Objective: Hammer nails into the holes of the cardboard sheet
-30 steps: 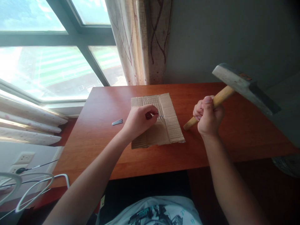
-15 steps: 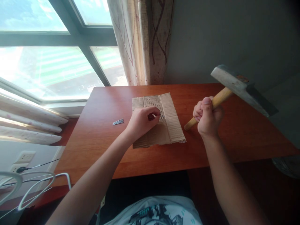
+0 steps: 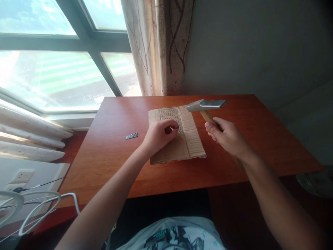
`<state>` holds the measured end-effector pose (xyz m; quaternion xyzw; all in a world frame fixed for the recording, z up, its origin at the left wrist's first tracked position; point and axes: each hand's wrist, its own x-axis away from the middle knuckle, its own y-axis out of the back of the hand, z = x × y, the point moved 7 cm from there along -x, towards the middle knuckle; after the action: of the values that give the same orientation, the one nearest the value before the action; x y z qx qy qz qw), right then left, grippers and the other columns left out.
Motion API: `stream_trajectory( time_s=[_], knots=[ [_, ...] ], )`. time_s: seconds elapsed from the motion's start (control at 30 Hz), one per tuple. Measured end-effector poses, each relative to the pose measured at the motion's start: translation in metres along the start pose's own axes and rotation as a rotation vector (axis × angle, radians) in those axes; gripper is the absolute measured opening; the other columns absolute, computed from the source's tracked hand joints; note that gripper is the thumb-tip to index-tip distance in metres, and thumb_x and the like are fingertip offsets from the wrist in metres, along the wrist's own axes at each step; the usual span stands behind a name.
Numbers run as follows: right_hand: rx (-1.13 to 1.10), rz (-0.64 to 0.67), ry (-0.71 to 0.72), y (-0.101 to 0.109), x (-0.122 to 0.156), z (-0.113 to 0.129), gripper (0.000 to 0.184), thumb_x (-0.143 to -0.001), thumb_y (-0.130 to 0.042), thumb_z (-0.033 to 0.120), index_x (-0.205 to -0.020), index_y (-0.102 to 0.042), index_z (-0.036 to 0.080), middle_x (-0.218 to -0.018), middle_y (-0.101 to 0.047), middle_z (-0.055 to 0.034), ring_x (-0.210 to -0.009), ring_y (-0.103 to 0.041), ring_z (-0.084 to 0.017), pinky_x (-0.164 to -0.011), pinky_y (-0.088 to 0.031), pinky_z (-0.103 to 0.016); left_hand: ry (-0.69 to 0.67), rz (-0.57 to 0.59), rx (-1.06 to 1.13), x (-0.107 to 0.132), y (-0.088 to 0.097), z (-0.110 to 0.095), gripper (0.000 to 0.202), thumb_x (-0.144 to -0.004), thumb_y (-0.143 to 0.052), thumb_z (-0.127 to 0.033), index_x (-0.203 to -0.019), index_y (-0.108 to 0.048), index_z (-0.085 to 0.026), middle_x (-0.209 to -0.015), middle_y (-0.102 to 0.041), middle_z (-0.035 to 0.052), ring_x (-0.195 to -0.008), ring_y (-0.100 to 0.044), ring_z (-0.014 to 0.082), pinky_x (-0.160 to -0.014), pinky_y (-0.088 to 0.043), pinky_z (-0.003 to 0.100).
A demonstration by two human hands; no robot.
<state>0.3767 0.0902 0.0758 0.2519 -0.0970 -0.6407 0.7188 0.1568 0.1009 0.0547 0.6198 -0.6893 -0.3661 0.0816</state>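
A flat piece of cardboard [image 3: 189, 140] lies on the red-brown wooden table [image 3: 260, 139], with a grid of nail heads in its upper part. My left hand [image 3: 158, 135] rests on the cardboard, finger and thumb pinched on a nail [image 3: 177, 129] standing at the lower edge of that grid. My right hand [image 3: 227, 137] is wrapped round the wooden handle of a hammer [image 3: 205, 105]. The steel head hangs just above the cardboard's upper right corner, to the right of the pinched nail.
A small bundle of loose nails [image 3: 131, 135] lies on the table left of my left hand. A window [image 3: 52, 69] and a patterned curtain [image 3: 161, 48] stand behind the table. White cables and a wall socket [image 3: 20, 175] are at the lower left.
The hammer has swung down and to the left, from raised at the far right to just over the cardboard. My left hand has kept its pinch on the nail.
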Motion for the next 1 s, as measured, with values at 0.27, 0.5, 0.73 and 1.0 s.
stream_trajectory(
  time_s=[0.27,0.5,0.73,1.0],
  knots=[
    [0.396,0.12,0.074,0.002,0.0,0.018,0.046,-0.095,-0.05,0.054,-0.065,-0.046,0.02,-0.053,-0.045,0.0042,-0.048,-0.04,-0.01,-0.049,-0.026,-0.027,-0.002,0.012,0.002,0.0,0.0,0.0,0.007,-0.08,-0.065,-0.019,-0.081,-0.072,-0.018,-0.07,-0.07,-0.0017,-0.057,-0.058,0.0079,-0.061,-0.049,0.019],
    [0.462,0.109,0.176,0.001,0.003,0.049,0.044,-0.097,-0.047,0.05,-0.064,-0.04,0.021,-0.051,-0.044,0.0036,-0.046,-0.038,-0.011,-0.048,-0.024,-0.028,-0.009,0.007,-0.006,-0.001,0.0,-0.003,0.007,-0.079,-0.065,-0.017,-0.079,-0.072,-0.018,-0.068,-0.07,-0.0023,-0.056,-0.057,0.008,-0.06,-0.048,0.019],
    [0.528,0.187,0.154,-0.008,0.003,0.051,0.044,-0.097,-0.048,0.049,-0.063,-0.04,0.022,-0.051,-0.046,0.0026,-0.045,-0.041,-0.012,-0.049,-0.022,-0.03,-0.011,0.018,-0.025,-0.002,0.0,-0.004,0.007,-0.079,-0.066,-0.019,-0.076,-0.071,-0.018,-0.068,-0.07,-0.002,-0.057,-0.058,0.0086,-0.06,-0.048,0.02],
    [0.538,0.173,0.159,-0.009,0.003,0.051,0.046,-0.098,-0.046,0.05,-0.063,-0.038,0.022,-0.049,-0.045,0.0027,-0.044,-0.04,-0.012,-0.048,-0.022,-0.03,-0.004,0.038,-0.005,-0.001,-0.002,-0.001,0.007,-0.079,-0.064,-0.02,-0.076,-0.071,-0.018,-0.068,-0.07,-0.0021,-0.058,-0.058,0.0092,-0.06,-0.046,0.02]
  ],
)
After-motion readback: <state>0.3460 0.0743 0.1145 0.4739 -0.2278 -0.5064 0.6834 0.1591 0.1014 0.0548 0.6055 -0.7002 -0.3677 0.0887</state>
